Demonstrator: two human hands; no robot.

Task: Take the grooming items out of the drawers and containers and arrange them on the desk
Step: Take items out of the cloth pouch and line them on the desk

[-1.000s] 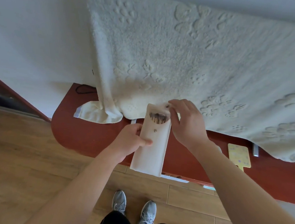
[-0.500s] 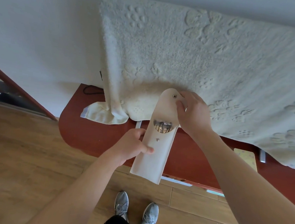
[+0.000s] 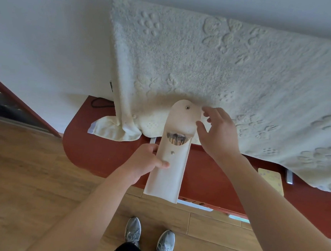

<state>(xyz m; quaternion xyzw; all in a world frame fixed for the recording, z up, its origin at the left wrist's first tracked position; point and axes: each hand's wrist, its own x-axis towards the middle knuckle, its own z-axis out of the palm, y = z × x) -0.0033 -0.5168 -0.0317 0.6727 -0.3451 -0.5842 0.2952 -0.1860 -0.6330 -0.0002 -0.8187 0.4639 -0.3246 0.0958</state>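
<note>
Cream pouch (image 3: 167, 177) in left hand (image 3: 143, 162) grip; right hand (image 3: 217, 136) beside flap (image 3: 183, 118).

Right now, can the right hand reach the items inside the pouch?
Probably yes. The flap stands open, the items show in the mouth of the pouch, and the right hand is open just beside the flap with nothing between. The left hand holds the pouch.
</note>
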